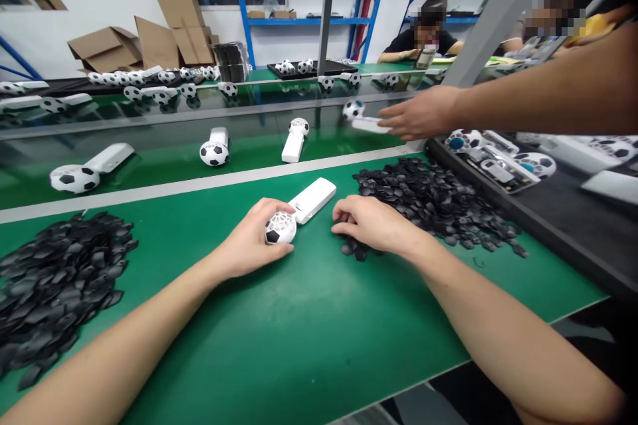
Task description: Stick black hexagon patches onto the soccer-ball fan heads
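My left hand is wrapped round the ball-shaped head of a white handheld fan. The head has a football pattern with black patches and an open white lattice. Its handle points up and to the right, just above the green table. Right of the fan, my right hand hovers at the near-left edge of a pile of small black plastic pieces. Its fingers are curled together, and anything between them is hidden. Another heap of black pieces lies beyond my left forearm.
Football fans lie on the green belt behind a pale strip. From the right, another person's hand reaches over with a fan. A black tray with fan parts stands right. People sit farther back.
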Tool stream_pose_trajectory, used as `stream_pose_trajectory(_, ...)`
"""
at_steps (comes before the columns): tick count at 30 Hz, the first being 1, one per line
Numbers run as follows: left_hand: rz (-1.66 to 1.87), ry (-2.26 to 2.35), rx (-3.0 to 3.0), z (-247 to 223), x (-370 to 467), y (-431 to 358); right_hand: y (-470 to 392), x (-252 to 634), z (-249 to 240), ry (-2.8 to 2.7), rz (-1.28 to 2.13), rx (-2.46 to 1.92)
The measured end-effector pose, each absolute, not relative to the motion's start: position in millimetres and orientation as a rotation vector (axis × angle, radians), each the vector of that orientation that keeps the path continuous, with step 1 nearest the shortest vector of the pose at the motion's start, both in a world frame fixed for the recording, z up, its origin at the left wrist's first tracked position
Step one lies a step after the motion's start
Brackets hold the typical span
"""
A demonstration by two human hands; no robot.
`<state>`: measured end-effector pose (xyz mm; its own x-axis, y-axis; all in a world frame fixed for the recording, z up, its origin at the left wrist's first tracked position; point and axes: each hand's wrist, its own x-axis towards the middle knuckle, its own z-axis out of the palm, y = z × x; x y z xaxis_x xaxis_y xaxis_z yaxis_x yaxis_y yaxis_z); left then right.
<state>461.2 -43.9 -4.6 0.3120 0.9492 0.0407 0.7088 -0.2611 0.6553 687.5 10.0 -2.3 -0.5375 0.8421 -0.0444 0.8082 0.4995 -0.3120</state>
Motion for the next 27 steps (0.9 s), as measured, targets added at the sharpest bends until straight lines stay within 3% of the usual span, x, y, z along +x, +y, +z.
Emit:
stream_pose_trajectory(9, 0.586, 1.434, 1.989, -2.7, 461.7, -42.1, 8.4, 687.4, -7.4, -2.672, 0.569, -1.394)
stream_pose_trajectory(27, 0.620, 1.291, 2.053, -10.1, 459.8, -42.8, -4.4, 668.9, -8.9, -2.568, 0.659, -0.642)
